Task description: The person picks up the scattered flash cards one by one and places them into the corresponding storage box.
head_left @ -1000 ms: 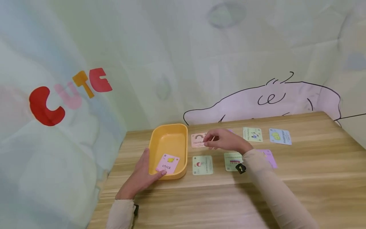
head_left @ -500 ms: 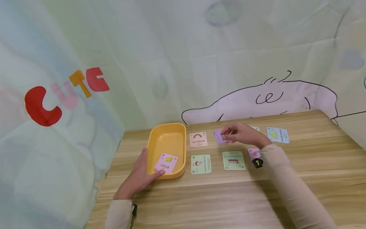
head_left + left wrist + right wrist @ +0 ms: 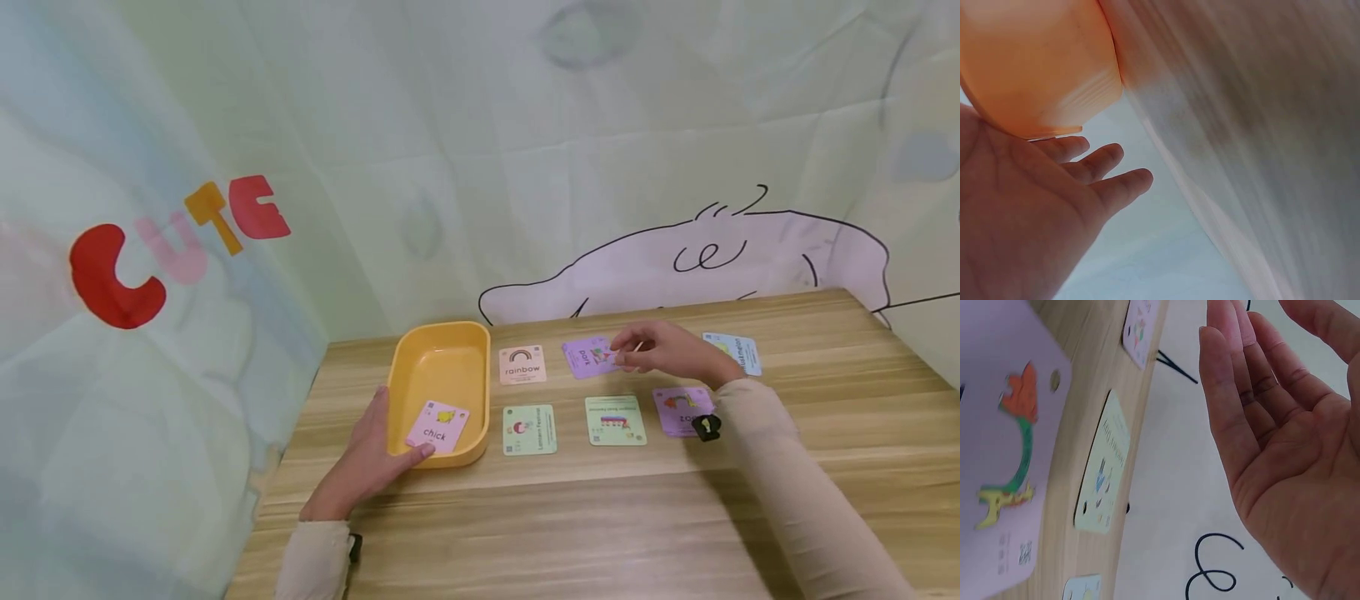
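Observation:
In the head view my left hand (image 3: 367,464) holds the near-left corner of a yellow tray (image 3: 486,392), its thumb over the rim. The left wrist view has several fingers stretched loosely beside the tray's outer wall (image 3: 1041,69). A pink chick card (image 3: 438,425) lies inside the tray. My right hand (image 3: 667,350) hovers at the right edge of a purple park card (image 3: 583,358), fingers slightly bent; whether the tips touch it I cannot tell. Nothing shows in its grasp in the right wrist view. A green card (image 3: 1104,469) is hidden behind this hand in the head view.
On the wooden table (image 3: 525,533) lie a rainbow card (image 3: 522,367), a Lantern Festival card (image 3: 529,430), a green card with a red-and-blue picture (image 3: 615,421), a purple zoo card (image 3: 678,408) and a blue muskmelon card (image 3: 731,350). A printed curtain (image 3: 420,167) hangs behind.
From beside the rainbow card, my right hand has moved right, past the purple park card, uncovering both and now covering the green card behind. My left hand has stayed on the tray.

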Motion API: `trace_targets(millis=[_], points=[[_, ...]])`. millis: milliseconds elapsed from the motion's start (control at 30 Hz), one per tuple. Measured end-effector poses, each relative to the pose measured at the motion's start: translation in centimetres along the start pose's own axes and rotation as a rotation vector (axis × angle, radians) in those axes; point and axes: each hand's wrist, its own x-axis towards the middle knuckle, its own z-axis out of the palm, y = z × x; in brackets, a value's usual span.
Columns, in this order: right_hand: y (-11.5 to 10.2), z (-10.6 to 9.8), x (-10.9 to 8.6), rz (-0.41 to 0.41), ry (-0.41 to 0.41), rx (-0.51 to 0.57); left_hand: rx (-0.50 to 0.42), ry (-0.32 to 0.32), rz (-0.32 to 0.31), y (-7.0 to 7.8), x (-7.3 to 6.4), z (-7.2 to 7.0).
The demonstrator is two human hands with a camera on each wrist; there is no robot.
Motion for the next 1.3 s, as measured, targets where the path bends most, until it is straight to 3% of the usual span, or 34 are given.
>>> trace_targets(millis=[433, 800, 1300], points=[[2.7, -2.1, -1.7, 0.031, 0.038, -0.017, -0.003, 0.057, 0.065, 0.0, 0.0, 0.0], [4.2, -4.3, -3.6, 0.048, 0.094, -0.095, 0.022, -0.008, -0.022, 0.5, 0.0, -0.4], [6.3, -6.2, -5.4, 0.077, 0.135, -0.253, 0.014, -0.015, -0.028, 0.4, -0.3, -0.3]])
